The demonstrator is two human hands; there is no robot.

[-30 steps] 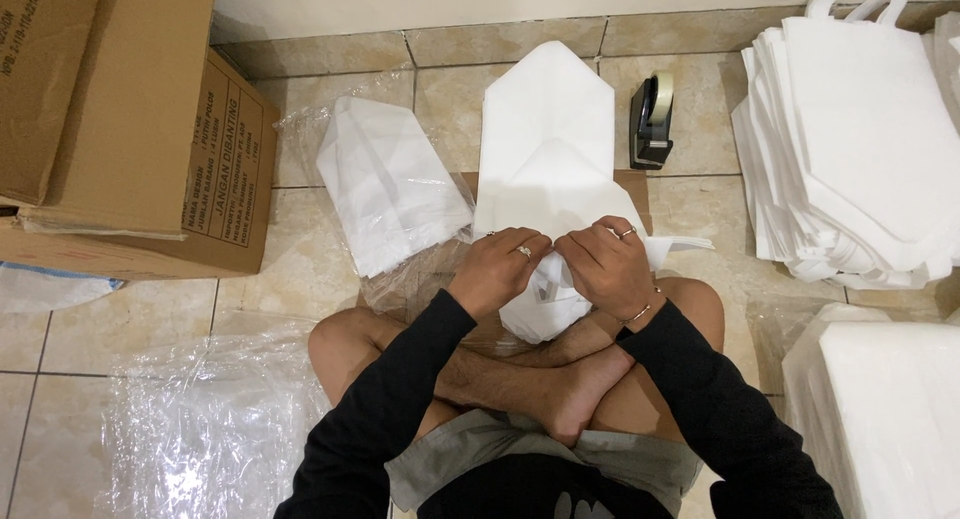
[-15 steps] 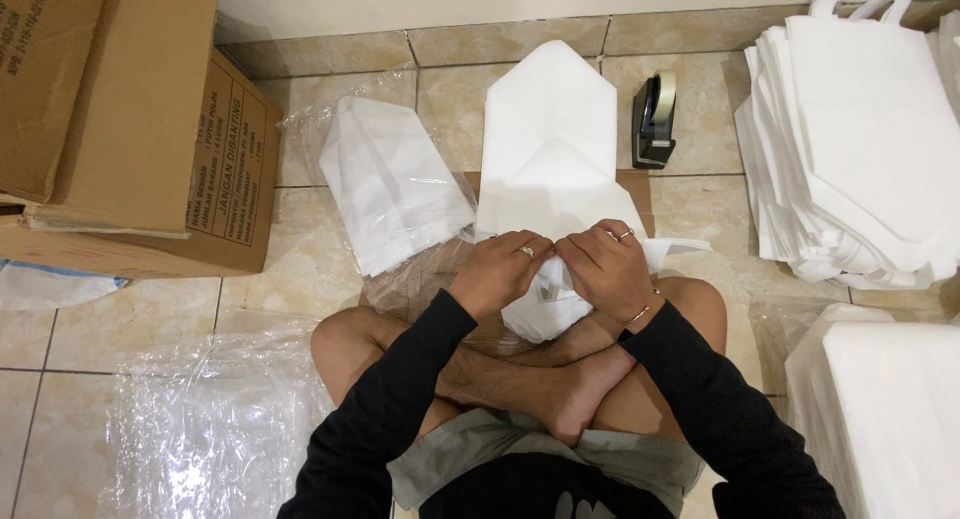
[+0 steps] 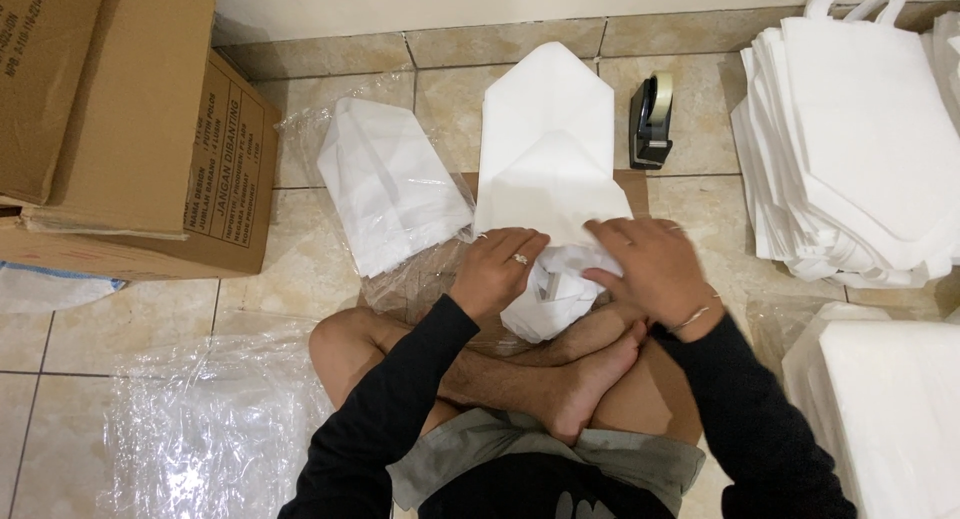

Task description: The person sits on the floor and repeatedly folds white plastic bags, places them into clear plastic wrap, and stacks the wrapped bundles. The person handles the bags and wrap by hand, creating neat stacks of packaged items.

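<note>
I sit cross-legged on a tiled floor. A white fabric bag (image 3: 548, 149) lies flat in front of me, its far end folded to a point. My left hand (image 3: 497, 272) presses on the bag's near edge, fingers bent over the bunched white fabric (image 3: 545, 301) in my lap. My right hand (image 3: 650, 267) lies palm down on the same near edge, a bracelet on its wrist. Both hands grip the fabric close together.
A second folded white bag in clear plastic (image 3: 385, 184) lies to the left. Cardboard boxes (image 3: 120, 119) stand at far left. A black tape dispenser (image 3: 651, 121) sits by the wall. Stacks of white bags (image 3: 860, 139) fill the right side; loose plastic sheet (image 3: 190, 429) lies at lower left.
My hands have moved slightly apart along the bag's near edge, the right one sliding rightward and flattening. The bag itself has stayed in place.
</note>
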